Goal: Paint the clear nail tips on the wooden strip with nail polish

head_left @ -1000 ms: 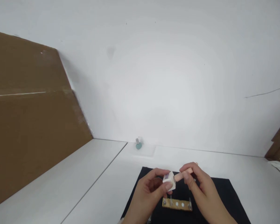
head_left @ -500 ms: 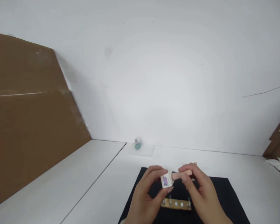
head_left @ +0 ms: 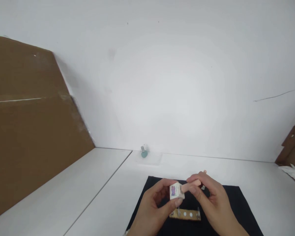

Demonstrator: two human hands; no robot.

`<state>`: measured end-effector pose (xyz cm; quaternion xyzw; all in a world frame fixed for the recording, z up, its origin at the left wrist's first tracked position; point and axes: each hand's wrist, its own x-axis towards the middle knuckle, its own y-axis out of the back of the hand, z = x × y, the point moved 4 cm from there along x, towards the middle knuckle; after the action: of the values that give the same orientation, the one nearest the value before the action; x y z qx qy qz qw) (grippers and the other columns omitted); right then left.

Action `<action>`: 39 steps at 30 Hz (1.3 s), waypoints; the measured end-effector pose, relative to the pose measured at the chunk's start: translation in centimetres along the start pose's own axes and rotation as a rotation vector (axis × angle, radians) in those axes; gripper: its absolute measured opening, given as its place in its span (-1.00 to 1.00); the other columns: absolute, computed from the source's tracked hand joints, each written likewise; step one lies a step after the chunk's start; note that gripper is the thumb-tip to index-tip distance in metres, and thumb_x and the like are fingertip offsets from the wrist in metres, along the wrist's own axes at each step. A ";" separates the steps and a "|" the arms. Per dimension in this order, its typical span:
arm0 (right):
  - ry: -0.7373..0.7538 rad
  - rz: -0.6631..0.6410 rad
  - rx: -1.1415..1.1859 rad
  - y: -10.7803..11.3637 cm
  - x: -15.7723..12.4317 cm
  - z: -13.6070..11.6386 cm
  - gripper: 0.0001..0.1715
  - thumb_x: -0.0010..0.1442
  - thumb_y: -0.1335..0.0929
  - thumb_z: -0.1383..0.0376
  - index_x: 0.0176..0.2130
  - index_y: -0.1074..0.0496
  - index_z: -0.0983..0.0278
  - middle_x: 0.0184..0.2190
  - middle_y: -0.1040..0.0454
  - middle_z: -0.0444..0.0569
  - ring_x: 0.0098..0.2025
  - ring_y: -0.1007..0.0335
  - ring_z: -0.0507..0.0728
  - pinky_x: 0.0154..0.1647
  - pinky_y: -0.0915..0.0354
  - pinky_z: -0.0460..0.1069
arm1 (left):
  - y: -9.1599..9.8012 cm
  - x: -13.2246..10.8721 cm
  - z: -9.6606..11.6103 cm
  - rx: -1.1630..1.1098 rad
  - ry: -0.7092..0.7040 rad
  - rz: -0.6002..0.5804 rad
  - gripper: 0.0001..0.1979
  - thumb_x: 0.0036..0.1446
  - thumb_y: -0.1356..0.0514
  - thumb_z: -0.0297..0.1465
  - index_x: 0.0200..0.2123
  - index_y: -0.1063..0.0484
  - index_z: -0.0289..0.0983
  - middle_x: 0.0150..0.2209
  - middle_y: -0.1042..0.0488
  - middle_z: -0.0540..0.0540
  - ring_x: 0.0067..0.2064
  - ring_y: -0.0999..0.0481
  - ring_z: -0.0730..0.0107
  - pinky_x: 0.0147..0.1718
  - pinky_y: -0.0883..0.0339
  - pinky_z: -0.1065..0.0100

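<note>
The person's left hand point(head_left: 152, 209) grips a small white cube with a purple-and-pink printed label point(head_left: 176, 191), pinching it between the thumb, whose tip presses the cube's lower edge, and the curled fingers above. The right hand point(head_left: 216, 206) holds a short peach-coloured stick point(head_left: 191, 186) in a tight pinch of thumb and fingers, the right fingertips point(head_left: 194, 179) pressed together along it (the exact finger order is hard to make out at this angle). The stick's end meets the cube's right side, though it may be entering a hole there; the view doesn't settle that.

Compared with half a second ago, the cube has turned a little, with its label now tilted toward the upper left, while the stick stays against it. So the two hands are now working the pieces at a new angle.

Both hands hover above a black cloth mat point(head_left: 233, 196), over a narrow wooden strip with upright metal pins and white dots point(head_left: 185, 214). A small teal bottle with a grey cap point(head_left: 144, 152) stands at the far edge of the white tabletop point(head_left: 95, 196).
</note>
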<state>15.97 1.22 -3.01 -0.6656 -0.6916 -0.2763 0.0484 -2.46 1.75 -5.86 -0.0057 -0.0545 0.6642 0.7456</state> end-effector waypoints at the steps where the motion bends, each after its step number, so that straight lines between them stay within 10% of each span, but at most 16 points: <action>1: -0.025 -0.021 0.000 0.0 0.1 0.0 -0.64 0.40 -0.33 -0.03 -0.22 -0.55 0.14 -0.36 -0.63 -0.12 -0.31 -0.51 0.12 -0.18 -0.37 -0.05 | 0.0 0.0 0.1 0.012 -0.001 -0.003 -0.75 -0.01 -0.49 -0.32 -0.23 -0.63 -0.22 -0.29 -0.68 -0.07 -0.21 -0.62 0.17 -0.19 -0.48 0.33; 7: -0.172 -0.073 0.005 -0.3 0.4 0.5 -0.55 0.43 -0.27 -0.07 -0.29 -0.46 0.18 -0.38 -0.60 -0.13 -0.45 -0.35 0.06 -0.39 -0.28 -0.09 | 0.2 -0.1 0.3 0.278 -0.115 -0.014 -0.82 0.06 -0.43 -0.36 -0.21 -0.67 -0.18 -0.24 -0.67 -0.07 -0.17 -0.60 0.16 -0.18 -0.44 0.33; 18: 0.047 -0.134 0.008 -0.1 0.3 -0.4 -0.65 0.47 -0.26 0.02 -0.21 -0.49 0.14 -0.35 -0.53 -0.11 -0.29 -0.50 0.13 0.04 -0.36 0.04 | -0.9 0.4 0.3 -0.351 0.263 -0.288 -0.63 0.11 -0.43 -0.11 -0.37 -0.64 -0.34 -0.43 -0.53 -0.08 -0.51 -0.43 0.46 -0.47 -0.35 0.42; 39: -0.057 -0.125 0.005 -0.1 0.5 0.0 -0.62 0.46 -0.26 0.00 -0.23 -0.47 0.17 -0.40 -0.56 -0.13 -0.37 -0.44 0.09 -0.19 -0.34 -0.03 | -0.7 0.6 -0.1 -0.251 0.241 -0.201 -0.63 0.03 -0.49 -0.12 -0.33 -0.64 -0.33 -0.44 -0.52 -0.03 -0.47 -0.39 0.47 -0.40 -0.31 0.41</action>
<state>15.78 1.66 -2.86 -0.6286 -0.7336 -0.2578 0.0131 -1.67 2.28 -5.89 -0.1726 -0.0473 0.5688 0.8028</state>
